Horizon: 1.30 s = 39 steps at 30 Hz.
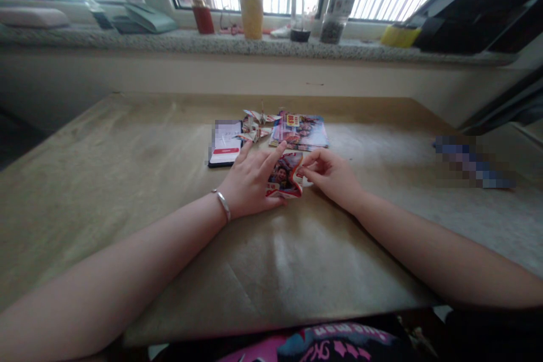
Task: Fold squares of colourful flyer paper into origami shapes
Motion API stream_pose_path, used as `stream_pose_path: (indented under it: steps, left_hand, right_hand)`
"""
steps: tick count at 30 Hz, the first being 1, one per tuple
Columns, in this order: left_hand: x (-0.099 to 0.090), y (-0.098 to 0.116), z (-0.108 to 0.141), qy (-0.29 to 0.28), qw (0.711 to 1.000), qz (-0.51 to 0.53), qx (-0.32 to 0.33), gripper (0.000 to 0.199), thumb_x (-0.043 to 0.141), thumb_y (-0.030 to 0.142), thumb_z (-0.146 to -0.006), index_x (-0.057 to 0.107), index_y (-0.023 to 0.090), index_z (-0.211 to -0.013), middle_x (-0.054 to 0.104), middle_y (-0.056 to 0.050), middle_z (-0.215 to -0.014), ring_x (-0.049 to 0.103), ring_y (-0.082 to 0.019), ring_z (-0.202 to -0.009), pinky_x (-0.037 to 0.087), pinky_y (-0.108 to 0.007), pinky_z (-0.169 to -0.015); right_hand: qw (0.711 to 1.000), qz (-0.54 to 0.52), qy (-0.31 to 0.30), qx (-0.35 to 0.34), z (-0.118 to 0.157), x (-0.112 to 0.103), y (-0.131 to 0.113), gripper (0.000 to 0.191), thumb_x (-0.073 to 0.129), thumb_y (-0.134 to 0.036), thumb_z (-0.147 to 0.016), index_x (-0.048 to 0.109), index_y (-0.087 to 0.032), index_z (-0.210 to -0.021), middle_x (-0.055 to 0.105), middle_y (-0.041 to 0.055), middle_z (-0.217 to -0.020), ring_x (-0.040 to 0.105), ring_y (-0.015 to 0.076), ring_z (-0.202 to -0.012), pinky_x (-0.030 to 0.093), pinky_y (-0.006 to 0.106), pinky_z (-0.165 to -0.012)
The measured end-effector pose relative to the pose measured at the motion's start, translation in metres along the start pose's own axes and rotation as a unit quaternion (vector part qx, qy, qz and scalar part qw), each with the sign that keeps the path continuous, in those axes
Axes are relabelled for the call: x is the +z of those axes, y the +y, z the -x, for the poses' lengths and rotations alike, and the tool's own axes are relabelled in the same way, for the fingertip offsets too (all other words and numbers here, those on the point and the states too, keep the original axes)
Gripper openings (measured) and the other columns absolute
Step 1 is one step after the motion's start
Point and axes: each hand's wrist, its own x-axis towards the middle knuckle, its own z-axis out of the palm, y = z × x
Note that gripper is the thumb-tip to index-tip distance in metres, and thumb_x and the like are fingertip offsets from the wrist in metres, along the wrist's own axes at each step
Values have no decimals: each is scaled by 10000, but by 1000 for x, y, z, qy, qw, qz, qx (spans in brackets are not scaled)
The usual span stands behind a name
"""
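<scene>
Together, the left hand [250,178] and right hand [331,174] meet at a small folded piece of red-edged printed paper [282,176].
Spread wide, the left hand lies over its left side, while the right hand pinches its right edge between thumb and fingers. Just beyond the left hand are a black-edged phone with a white-and-red screen [225,144] and pointed folded shapes of white printed paper [255,134]; beyond both hands, colourful printed sheets [303,131] lie stacked on the beige surface [161,153].

Tan tabletop [148,153], phone [224,145], folded paper pieces [254,133], stacked printed sheets [307,131], blurred blue item [470,165]
</scene>
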Motion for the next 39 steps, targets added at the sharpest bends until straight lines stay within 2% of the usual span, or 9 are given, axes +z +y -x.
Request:
stream_pose_path:
  steps: [3, 6, 9, 12, 17, 22, 29, 32, 39]
  left_hand:
    - [0, 1, 0, 4, 1000, 16, 3, 988, 640, 449, -733, 85, 146, -1492, 560, -136, -1253, 530, -288, -1174, 87, -549, -1163]
    - [-1, 2, 0, 0, 1000, 29, -2, 940, 609, 418, -756, 90, 155, -1493, 568, -127, -1254, 540, -277, -1169, 104, -538, -1164]
    - [0, 1, 0, -2, 999, 35, -14, 928, 612, 423, -760, 111, 143, -1490, 555, -136, -1286, 526, -283, -1193, 148, -518, -1155]
    - [0, -1, 0, 3, 999, 37, -23, 928, 609, 429, -765, 115, 128, -1490, 544, -142, -1308, 525, -291, -1184, 209, -495, -1128]
    - [-1, -1, -1, 7, 997, 46, -63, 909, 579, 483, -782, 154, 94, -1485, 611, -161, -1159, 567, -304, -1029, 397, -440, -914]
    - [-1, 0, -1, -2, 994, 79, -81, 915, 578, 501, -779, 139, 128, -1490, 614, -144, -1153, 547, -311, -1060, 390, -437, -912]
    - [-1, 1, -2, -17, 992, 90, -86, 908, 572, 499, -781, 179, 65, -1475, 557, -202, -1239, 526, -339, -1107, 400, -462, -928]
    - [-2, 0, -2, -21, 990, 104, -88, 920, 592, 507, -778, 160, 106, -1485, 552, -190, -1257, 513, -341, -1144, 398, -467, -941]
    - [-4, 3, -2, -17, 993, 85, -78, 1127, 747, 496, -643, 88, 178, -1500, 457, -181, -1394, 495, -367, -1195, 371, -476, -980]
  right_hand:
    - [1000, 11, 6, -11, 0, 0, 1, 208, 680, -360, -755, 526, -220, -756, 542, -59, -582, 506, 92, -509, 418, 233, -501]
    - [999, 25, 0, -24, 0, -1, 2, 175, 658, -352, -775, 546, -218, -758, 562, -46, -610, 515, 95, -523, 438, 237, -507]
    - [999, 12, -28, -32, 1, -2, 3, 114, 611, -304, -805, 579, -221, -876, 631, -8, -765, 583, 111, -619, 500, 252, -573]
    - [998, 7, -50, -43, 2, -2, 3, 171, 587, -232, -797, 572, -224, -967, 648, 15, -874, 626, 128, -716, 527, 259, -621]
    - [991, 60, -63, -98, 2, -2, -2, 118, 609, -221, -776, 618, -220, -894, 665, 23, -952, 627, 125, -750, 531, 253, -646]
    - [990, 104, -60, -77, -3, -2, 1, 108, 609, -254, -801, 698, -224, -855, 710, 25, -900, 645, 154, -781, 533, 287, -681]
    - [989, 77, -112, -58, -5, -3, 8, 119, 639, -307, -778, 707, -214, -807, 706, 33, -852, 642, 158, -723, 518, 287, -642]
    - [989, 100, -102, -45, -5, -3, 7, 96, 640, -287, -781, 699, -212, -790, 703, 23, -803, 630, 152, -696, 508, 288, -645]
    - [993, 103, -25, -48, -4, 0, 0, 100, 619, -260, -796, 694, -195, -784, 701, 40, -808, 630, 153, -710, 523, 296, -651]
